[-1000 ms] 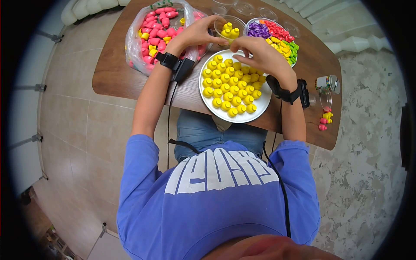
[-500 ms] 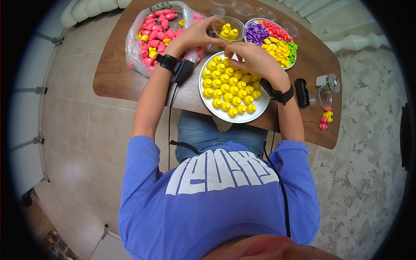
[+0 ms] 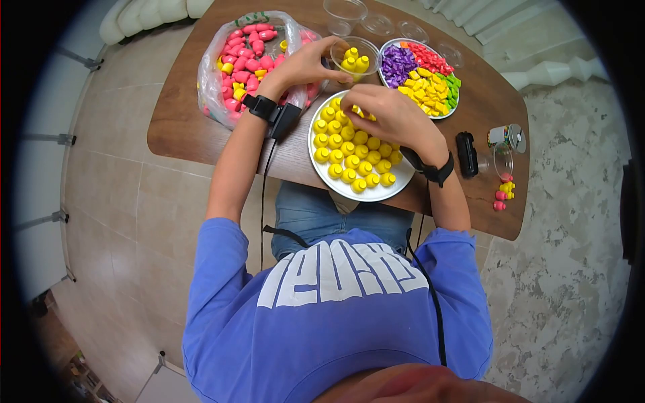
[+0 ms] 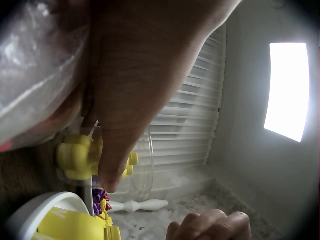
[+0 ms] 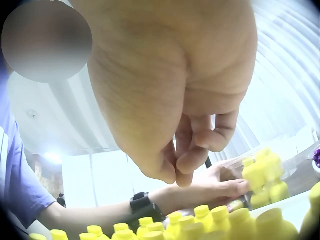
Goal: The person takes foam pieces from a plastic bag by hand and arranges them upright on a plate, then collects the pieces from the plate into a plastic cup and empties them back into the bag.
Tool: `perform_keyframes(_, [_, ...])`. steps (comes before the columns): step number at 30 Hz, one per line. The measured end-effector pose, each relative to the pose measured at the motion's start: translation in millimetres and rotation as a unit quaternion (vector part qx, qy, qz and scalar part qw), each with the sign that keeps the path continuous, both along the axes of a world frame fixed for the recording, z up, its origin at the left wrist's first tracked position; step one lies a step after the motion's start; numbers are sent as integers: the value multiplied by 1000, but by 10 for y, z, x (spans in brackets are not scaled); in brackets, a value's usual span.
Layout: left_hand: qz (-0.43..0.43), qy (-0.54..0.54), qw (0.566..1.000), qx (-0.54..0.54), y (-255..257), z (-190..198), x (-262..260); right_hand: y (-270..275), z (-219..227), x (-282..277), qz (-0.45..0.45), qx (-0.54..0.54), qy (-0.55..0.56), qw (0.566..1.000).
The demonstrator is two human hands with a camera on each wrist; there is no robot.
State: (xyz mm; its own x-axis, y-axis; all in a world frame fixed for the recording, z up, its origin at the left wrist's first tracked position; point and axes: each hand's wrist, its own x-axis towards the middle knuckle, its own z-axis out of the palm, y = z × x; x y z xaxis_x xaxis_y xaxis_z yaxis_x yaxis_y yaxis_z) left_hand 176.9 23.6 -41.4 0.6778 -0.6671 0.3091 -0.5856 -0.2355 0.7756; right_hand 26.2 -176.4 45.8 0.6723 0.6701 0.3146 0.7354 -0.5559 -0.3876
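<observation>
From afar I have the left hand [image 3: 314, 62] wrapped round the clear plastic cup [image 3: 376, 49], probably steadying the yellow bottles [image 3: 354, 62] inside, while the right hand [image 3: 396, 115], curled in around nothing visible, hangs above the white plate [image 3: 402, 174] of standing yellow bottles [image 3: 347, 148], apparently spaced for easy picking.

Head view looks down from above; wrist views (nearer) look across, sharing yellow bottles [image 5: 254, 174].

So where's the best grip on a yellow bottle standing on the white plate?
Likely the narrow cap, straight from above. The yellow bottles stand upright, caps up, close together on the white plate, leaving little side access to their wider bodies.
</observation>
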Motion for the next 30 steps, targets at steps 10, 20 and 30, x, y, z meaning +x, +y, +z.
perform_keyframes(10, [5,57,998,-4,-13,112,-73,-216,1052,-262,-8,149,-173,974])
perform_keyframes(20, [10,92,996,19,-36,258,-133,-438,1275,-806,273,428,-114,854])
perform_keyframes(30, [14,76,997,28,-43,261,-127,-645,1345,-984,325,511,-8,796])
